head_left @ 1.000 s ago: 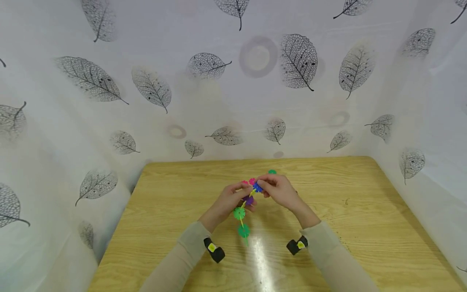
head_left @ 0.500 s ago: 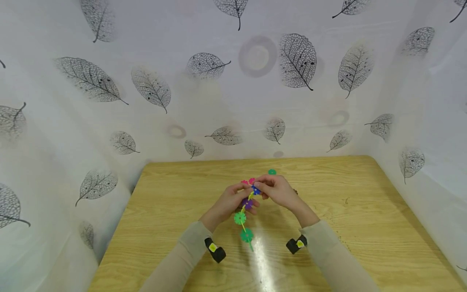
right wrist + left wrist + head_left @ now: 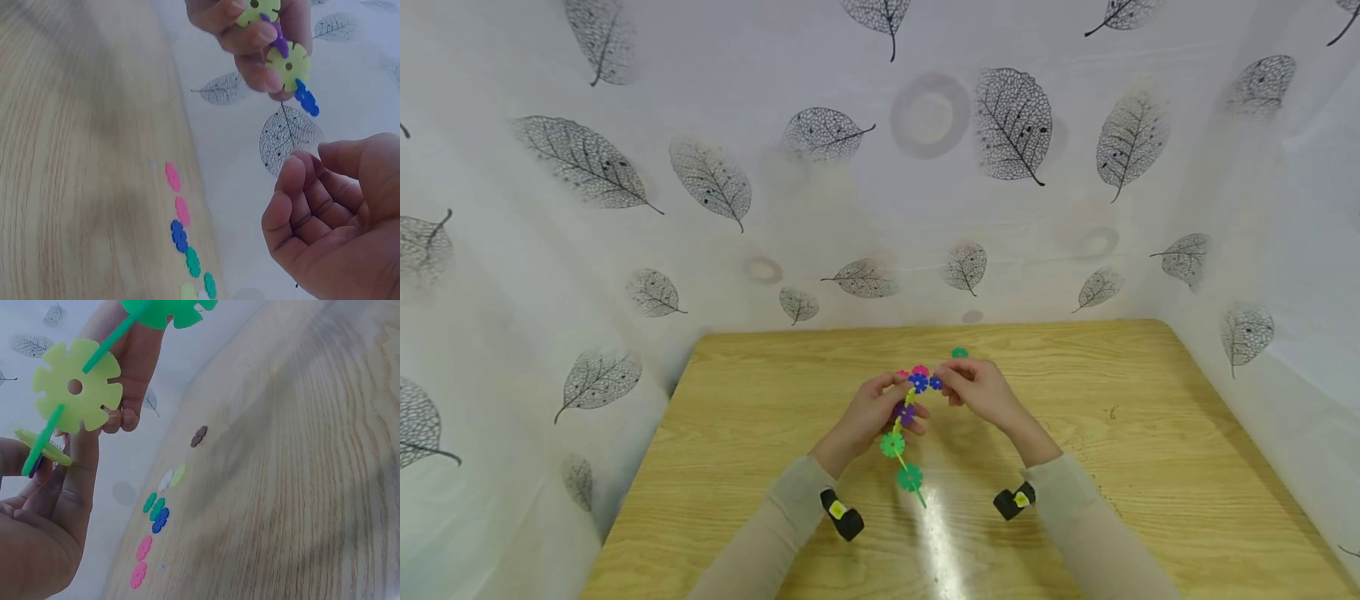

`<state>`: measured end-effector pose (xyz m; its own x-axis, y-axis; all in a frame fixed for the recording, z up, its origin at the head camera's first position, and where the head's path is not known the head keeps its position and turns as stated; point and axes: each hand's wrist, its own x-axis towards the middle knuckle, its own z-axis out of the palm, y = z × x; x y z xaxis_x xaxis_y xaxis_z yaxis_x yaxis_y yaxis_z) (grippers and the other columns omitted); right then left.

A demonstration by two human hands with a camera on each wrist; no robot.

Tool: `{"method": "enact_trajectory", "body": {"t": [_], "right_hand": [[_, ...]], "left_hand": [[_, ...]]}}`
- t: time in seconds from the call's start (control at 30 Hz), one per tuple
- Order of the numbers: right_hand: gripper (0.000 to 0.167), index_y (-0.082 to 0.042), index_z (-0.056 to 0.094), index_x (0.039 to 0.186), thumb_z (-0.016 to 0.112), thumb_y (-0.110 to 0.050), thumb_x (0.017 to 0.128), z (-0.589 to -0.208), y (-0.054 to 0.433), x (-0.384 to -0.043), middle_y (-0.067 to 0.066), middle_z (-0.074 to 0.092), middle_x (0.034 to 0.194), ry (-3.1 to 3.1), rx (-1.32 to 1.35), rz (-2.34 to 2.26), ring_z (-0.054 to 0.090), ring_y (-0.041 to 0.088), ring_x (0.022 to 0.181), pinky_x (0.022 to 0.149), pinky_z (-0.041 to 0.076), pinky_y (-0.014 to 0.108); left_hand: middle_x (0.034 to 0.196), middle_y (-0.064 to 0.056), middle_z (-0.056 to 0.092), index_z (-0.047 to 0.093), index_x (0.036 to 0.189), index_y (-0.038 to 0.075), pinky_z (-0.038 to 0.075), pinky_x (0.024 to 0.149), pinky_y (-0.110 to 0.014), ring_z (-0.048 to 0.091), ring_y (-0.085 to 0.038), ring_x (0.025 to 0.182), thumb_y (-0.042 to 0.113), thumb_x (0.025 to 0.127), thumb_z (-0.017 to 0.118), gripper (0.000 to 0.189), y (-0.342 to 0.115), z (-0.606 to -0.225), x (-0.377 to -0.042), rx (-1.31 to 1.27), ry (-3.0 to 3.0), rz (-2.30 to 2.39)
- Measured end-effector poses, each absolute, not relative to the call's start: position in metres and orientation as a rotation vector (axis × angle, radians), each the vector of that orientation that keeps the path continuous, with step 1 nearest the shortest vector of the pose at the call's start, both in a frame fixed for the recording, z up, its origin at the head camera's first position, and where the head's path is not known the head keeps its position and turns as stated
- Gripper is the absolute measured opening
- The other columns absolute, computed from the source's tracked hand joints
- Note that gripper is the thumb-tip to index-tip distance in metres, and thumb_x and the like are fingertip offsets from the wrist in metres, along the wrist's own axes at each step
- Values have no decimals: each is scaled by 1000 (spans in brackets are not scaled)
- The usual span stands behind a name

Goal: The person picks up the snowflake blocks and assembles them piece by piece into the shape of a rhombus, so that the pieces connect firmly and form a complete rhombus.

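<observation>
My left hand [image 3: 867,415] holds a chain of notched plastic snowflake discs [image 3: 892,445] above the table. Blue, yellow, purple and green discs make up the chain, slotted edge to edge, and its green end hangs toward me. In the right wrist view, left fingers curl around the yellow and purple discs [image 3: 279,39], and a blue disc [image 3: 306,99] sticks out at the free end. My right hand [image 3: 340,215] is apart from that blue disc, its fingers loosely bent with nothing between them. A large green disc [image 3: 172,309] crosses the top of the left wrist view.
Loose discs lie in a row on the wooden table [image 3: 737,417]: pink [image 3: 173,177], blue [image 3: 179,235], green [image 3: 193,262], yellow [image 3: 178,475] and white [image 3: 165,480]. A brown disc [image 3: 199,436] sits apart. Leaf-printed white sheeting [image 3: 850,217] encloses the table's back and sides.
My right hand has let go of the chain's blue disc and drawn slightly right. The hanging green end has swung a little to the right; my left hand stays nearly in place.
</observation>
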<state>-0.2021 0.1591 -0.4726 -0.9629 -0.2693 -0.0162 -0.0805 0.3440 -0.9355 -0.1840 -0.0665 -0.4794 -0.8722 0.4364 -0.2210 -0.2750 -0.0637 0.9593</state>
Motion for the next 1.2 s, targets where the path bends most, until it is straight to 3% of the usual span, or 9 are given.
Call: {"method": "enact_trajectory", "body": {"t": [0.27, 0.5, 0.7, 0.83, 1.2], "right_hand": [[27, 3, 73, 116, 62, -21, 108, -483, 169, -209, 8, 69, 82, 2539, -196, -1621, 63, 14, 67, 62, 54, 26], [31, 7, 71, 116, 61, -21, 108, -493, 178, -214, 24, 70, 91, 2564, -167, -1616, 63, 15, 67, 59, 52, 24], [30, 8, 71, 121, 62, -18, 107, -502, 184, -218, 27, 72, 100, 2613, -117, -1587, 64, 13, 67, 60, 53, 22], [29, 6, 70, 124, 62, -15, 106, -510, 191, -219, 25, 73, 108, 2698, -106, -1500, 69, 22, 73, 61, 54, 23], [28, 6, 68, 122, 67, -12, 100, -526, 202, -218, 18, 70, 103, 2749, -58, -1403, 66, 21, 84, 67, 54, 27]], "left_hand": [[90, -12, 81, 51, 118, 3, 64, 59, -30, 77, -13, 64, 25, 114, 46, 24, -67, -481, -184, 106, 1763, 2021], [96, -15, 82, 54, 116, 2, 42, 48, -19, 77, -10, 65, 30, 114, 45, 29, -69, -481, -184, 67, 1877, 1970], [95, -16, 82, 53, 115, 3, 49, 49, -19, 77, -11, 64, 28, 114, 45, 26, -68, -483, -184, 43, 1854, 1993], [96, -18, 81, 54, 119, 2, 55, 51, -19, 77, -12, 64, 26, 114, 46, 26, -67, -483, -184, 36, 1832, 2024], [101, -20, 81, 55, 120, 6, 54, 49, -18, 77, -11, 64, 25, 114, 46, 22, -66, -479, -182, 14, 1836, 2034]]}}
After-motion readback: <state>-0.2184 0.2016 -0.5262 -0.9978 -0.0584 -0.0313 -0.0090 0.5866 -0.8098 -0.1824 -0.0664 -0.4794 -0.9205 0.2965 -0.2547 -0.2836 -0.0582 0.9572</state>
